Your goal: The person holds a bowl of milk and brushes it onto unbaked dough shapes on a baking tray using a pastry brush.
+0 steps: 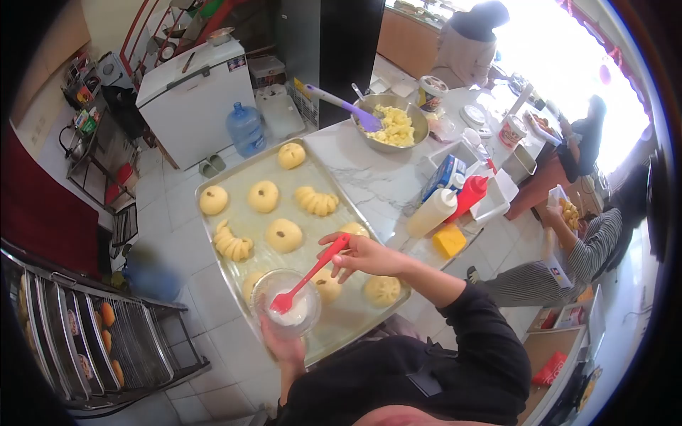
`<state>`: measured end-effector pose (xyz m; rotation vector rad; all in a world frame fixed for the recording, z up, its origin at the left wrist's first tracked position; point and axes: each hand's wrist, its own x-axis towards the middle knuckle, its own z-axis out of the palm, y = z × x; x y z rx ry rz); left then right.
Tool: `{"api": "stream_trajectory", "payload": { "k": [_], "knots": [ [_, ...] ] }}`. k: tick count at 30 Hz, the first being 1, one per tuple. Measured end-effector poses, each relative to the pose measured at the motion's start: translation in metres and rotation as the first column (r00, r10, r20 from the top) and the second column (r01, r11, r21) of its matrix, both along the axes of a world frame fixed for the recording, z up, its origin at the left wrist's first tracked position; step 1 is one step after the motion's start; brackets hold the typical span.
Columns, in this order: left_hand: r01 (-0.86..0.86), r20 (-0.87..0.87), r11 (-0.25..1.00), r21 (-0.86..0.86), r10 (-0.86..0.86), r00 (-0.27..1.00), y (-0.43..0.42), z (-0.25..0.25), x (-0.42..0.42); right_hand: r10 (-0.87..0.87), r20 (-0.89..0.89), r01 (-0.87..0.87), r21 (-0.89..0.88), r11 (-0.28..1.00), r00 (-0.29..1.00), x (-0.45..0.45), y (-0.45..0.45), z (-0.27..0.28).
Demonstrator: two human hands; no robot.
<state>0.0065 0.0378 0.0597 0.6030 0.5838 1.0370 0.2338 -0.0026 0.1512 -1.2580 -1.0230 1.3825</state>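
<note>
My left hand [285,346] is closed around the lower side of a see-through bowl [312,317], which has something white in its bottom. Between the fingers of my right hand [364,257] is the handle of a small red spatula [312,273], its head dipped into the bowl. Both hands are over a large metal baking tray [323,238]. On the tray sit several pale, unbaked-looking buns, some round with a dark spot on top, such as one bun [284,236]. Others are ridged and curved, like the roll [317,201]. The bowl partly covers the nearer buns.
A steel bowl [387,148] of yellow mash holds a purple spatula [348,106]. Squeeze bottles [433,211] and a yellow block [449,241] stand right of the tray. A rack [128,341] stands lower left. One person [568,263] carries a food container; others are farther back.
</note>
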Motion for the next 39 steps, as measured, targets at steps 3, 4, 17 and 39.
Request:
{"api": "stream_trajectory", "payload": {
  "k": [3, 4, 17, 39],
  "knots": [
    [-0.011, 0.025, 1.0, -0.005, 0.011, 1.0, -0.011, 0.012, 0.031, 0.204, 0.416, -0.159, -0.141, 0.977, 0.886, 0.053, -0.036, 0.033],
    [-0.024, 0.027, 1.0, -0.012, 0.024, 0.999, -0.018, 0.016, 0.042, 0.232, 0.556, -0.164, -0.169, 0.972, 0.798, 0.071, -0.047, 0.046],
    [-0.324, -0.145, 0.928, 0.184, 0.352, 0.925, -0.078, 0.011, 0.172, -0.131, 0.946, -0.099, 0.167, 0.981, 0.295, 0.39, 0.203, -0.015],
    [-0.486, -0.052, 0.866, 0.114, 0.494, 0.868, -0.091, 0.02, 0.186, -0.617, -0.193, 0.605, 0.549, 0.576, 0.763, 0.463, 0.097, -0.056]
  ]
}}
